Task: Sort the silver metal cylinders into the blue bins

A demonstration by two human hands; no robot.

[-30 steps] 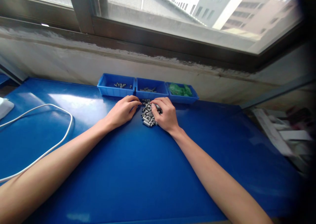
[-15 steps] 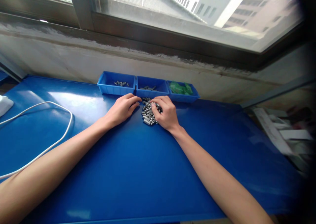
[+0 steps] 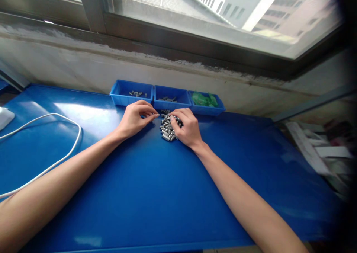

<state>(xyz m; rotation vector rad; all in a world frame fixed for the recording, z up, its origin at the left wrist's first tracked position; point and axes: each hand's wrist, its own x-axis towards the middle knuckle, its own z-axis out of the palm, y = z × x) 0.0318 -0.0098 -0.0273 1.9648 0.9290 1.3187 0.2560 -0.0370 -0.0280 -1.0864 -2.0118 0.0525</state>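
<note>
A pile of small metal fasteners and short cylindrical pieces [image 3: 166, 133] lies on the blue tabletop [image 3: 150, 193]. My left hand [image 3: 138, 116] is just left of the pile, its thumb and forefinger pinched together at the pile's edge. Whatever sits at those fingertips is too small to name. Over the pile's right side my right hand [image 3: 187, 126] is curled, with thumb and fingers touching the metal pieces. The hand hides part of the pile and anything under its fingers.
Behind the pile stand three blue bins: the left bin [image 3: 118, 99] holds small screws, the middle bin [image 3: 178, 105] metal pieces, the right bin [image 3: 220, 111] green plastic. A white cable [image 3: 79, 134] loops at left. Window and wall rise behind.
My left hand has drawn slightly up and left, and its thumb and forefinger have come together in a pinch. My right hand has stayed on the pile.
</note>
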